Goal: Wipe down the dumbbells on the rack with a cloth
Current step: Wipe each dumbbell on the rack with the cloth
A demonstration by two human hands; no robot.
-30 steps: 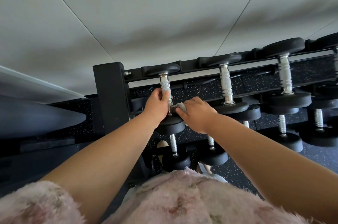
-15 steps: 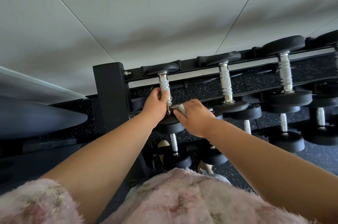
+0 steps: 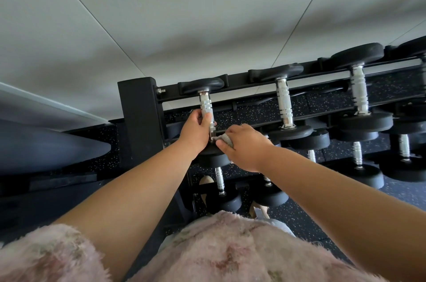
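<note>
I note left hand (image 3: pixel 194 130) fingers clamped round the leftmost dumbbell handle (image 3: pixel 205 103); right hand (image 3: pixel 244 148) fingers pinch the cloth (image 3: pixel 225 139) against it.

Dumbbell handle (image 3: pixel 205 106), at eleven o'clock of the cloth (image 3: pixel 227 140): glossy chromed metal with rough knurled bands; dumbbell heads (image 3: pixel 366 121) matt black, rubbery; cloth pale grey, soft; rack post (image 3: pixel 140 120) smooth matt black metal; floor (image 3: pixel 322 102) speckled, grainy; sweater (image 3: pixel 219 247) at six o'clock pink, fluffy.

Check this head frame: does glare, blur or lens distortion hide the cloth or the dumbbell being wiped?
Head view: wide-angle skew slants the rack; soft shadows band the pale wall; the chrome handle in the left hand glints without washing out; the cloth is sharp, though the right hand covers most of it.
</note>
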